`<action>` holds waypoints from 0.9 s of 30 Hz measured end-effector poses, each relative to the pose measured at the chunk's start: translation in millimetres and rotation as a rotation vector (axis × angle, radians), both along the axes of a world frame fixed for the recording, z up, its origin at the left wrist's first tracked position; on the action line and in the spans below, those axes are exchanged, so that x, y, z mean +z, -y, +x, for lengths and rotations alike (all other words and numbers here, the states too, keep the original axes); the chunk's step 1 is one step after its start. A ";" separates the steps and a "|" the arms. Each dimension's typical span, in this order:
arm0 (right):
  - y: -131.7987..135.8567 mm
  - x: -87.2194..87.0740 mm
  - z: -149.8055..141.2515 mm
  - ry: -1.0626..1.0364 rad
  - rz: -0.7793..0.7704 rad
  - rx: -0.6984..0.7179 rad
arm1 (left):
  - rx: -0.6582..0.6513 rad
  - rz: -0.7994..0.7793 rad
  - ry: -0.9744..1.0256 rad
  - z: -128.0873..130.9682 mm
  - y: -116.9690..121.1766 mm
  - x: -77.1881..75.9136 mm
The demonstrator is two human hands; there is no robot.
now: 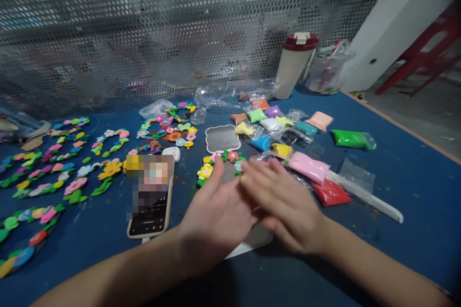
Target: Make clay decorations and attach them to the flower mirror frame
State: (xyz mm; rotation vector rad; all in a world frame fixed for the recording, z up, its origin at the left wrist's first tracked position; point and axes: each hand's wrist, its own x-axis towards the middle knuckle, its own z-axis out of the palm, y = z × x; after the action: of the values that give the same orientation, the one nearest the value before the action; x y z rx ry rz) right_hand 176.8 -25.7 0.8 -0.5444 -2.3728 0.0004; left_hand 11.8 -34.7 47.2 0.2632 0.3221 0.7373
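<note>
My left hand (219,216) is turned palm up, its thumb raised and its fingers stretched out. Across its palm and fingers lies my right hand (288,201), flat, with straight fingers. Whatever may be between the two palms is hidden. Below and behind them is a grey panel (257,239) with a pale edge, partly covered by my hands. Colourful clay flowers (205,171) line its far rim. Just beyond my right fingers are small packets of soft clay, among them a pink packet (309,168) and a red packet (331,194).
A phone (149,218) lies left of my hands, and flower-covered frames (46,187) spread farther left. A wavy-edged white mirror (222,139) sits ahead. To the right are a white comb (370,197) and a green packet (351,139). A tumbler (293,67) stands by the perforated metal screen (144,33).
</note>
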 end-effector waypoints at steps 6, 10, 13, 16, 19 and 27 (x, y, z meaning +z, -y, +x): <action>2.9 2.4 -1.4 0.007 0.023 -0.021 | 0.003 -0.068 -0.052 -1.2 -5.8 -1.2; 5.1 3.5 -4.4 -0.010 0.043 -0.036 | -0.004 -0.081 -0.045 -2.2 -4.9 -2.6; 7.4 2.4 -8.0 -0.005 0.041 0.030 | -0.003 -0.079 -0.041 -3.1 -3.3 -2.9; 9.7 0.6 -10.8 -0.034 -0.040 -0.023 | 0.006 -0.059 -0.028 -1.4 -2.7 -3.1; 12.1 -0.7 -12.5 -0.111 -0.131 -0.168 | -0.025 -0.054 -0.012 3.0 -1.6 -4.1; 16.6 2.9 -14.5 -0.330 -0.226 -0.281 | -0.030 -0.051 -0.003 5.0 -2.9 -13.2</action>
State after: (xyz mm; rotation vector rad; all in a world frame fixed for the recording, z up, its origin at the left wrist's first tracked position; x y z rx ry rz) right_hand 162.4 -42.3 3.7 -0.9090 -1.9713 0.2175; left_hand 16.8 -31.9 34.0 0.2203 0.3382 0.6979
